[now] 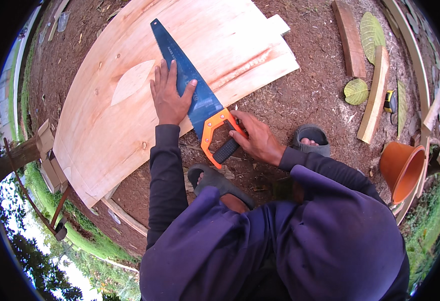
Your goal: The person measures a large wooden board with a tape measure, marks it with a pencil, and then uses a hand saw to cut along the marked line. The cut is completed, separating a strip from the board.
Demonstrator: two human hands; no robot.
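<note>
A hand saw (200, 93) with a blue blade and an orange-and-black handle lies on a pale plywood sheet (109, 130). Its blade points away and to the left, while the handle sticks out past the sheet's near edge. My left hand (172, 95) rests flat, fingers stretched forward, partly on the plywood and partly over the blade's left edge. At the handle's right side, my right hand (260, 139) grips the orange frame between thumb and fingers; some fingertips are hidden.
Brown soil surrounds the sheet. To the right lie two wood offcuts (349, 40) (375, 95), large leaves (356, 92), a black-and-yellow tape measure (390, 102) and an orange pot (403, 168). My sandalled feet (312, 140) are near the sheet. A wooden post (16, 159) stands at left.
</note>
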